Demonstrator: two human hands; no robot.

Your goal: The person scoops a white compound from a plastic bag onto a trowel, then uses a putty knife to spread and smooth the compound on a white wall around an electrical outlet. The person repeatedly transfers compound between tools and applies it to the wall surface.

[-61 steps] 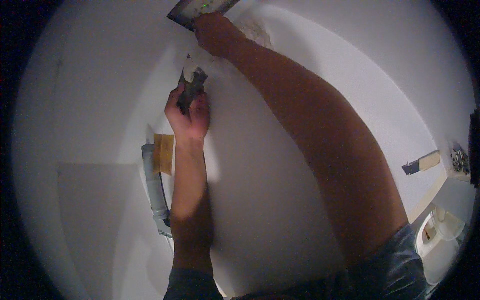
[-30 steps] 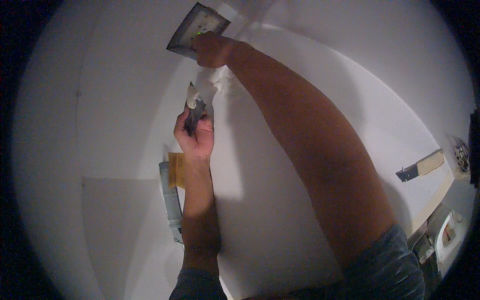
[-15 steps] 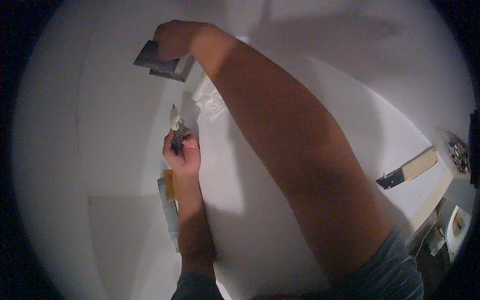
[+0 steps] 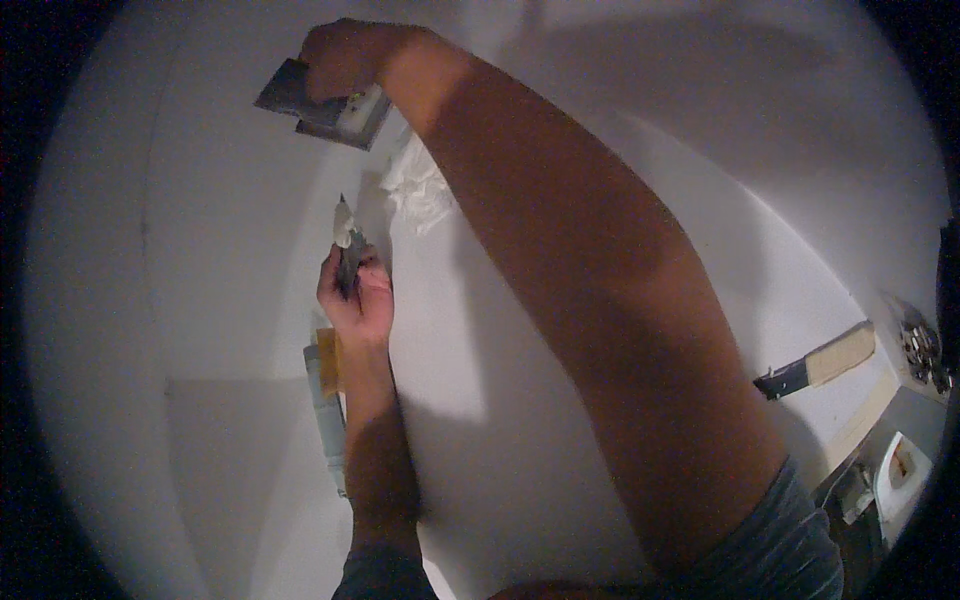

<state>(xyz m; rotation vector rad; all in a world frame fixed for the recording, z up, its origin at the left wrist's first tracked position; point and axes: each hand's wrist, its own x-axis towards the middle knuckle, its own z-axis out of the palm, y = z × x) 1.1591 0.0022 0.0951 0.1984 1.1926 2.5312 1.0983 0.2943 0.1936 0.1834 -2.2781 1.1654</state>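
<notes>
My right hand (image 4: 345,65) reaches across to the far left, its fingers closed on a dark, flat scraper blade (image 4: 282,90). That blade overlaps a square, dark-rimmed thing (image 4: 340,137) with a pale inside; I cannot make out what it is. Closer in, my left hand (image 4: 362,300) is closed round a putty knife (image 4: 349,265), seen nearly edge-on and pointing up. White paste (image 4: 343,222) clings to its blade. The right hand's fingertips are partly hidden behind the hand.
Crumpled white plastic or cloth (image 4: 415,190) lies beside my right wrist. A grey-green long object (image 4: 325,420) with a yellow-brown piece is by my left forearm. At the right rest a wide-handled knife (image 4: 815,360), small metal pieces (image 4: 925,355) and a white object (image 4: 902,475).
The whole view has shifted slightly. My right hand and the scraper have moved a little up and left, showing more of the square thing's inside. Both hands keep their holds.
</notes>
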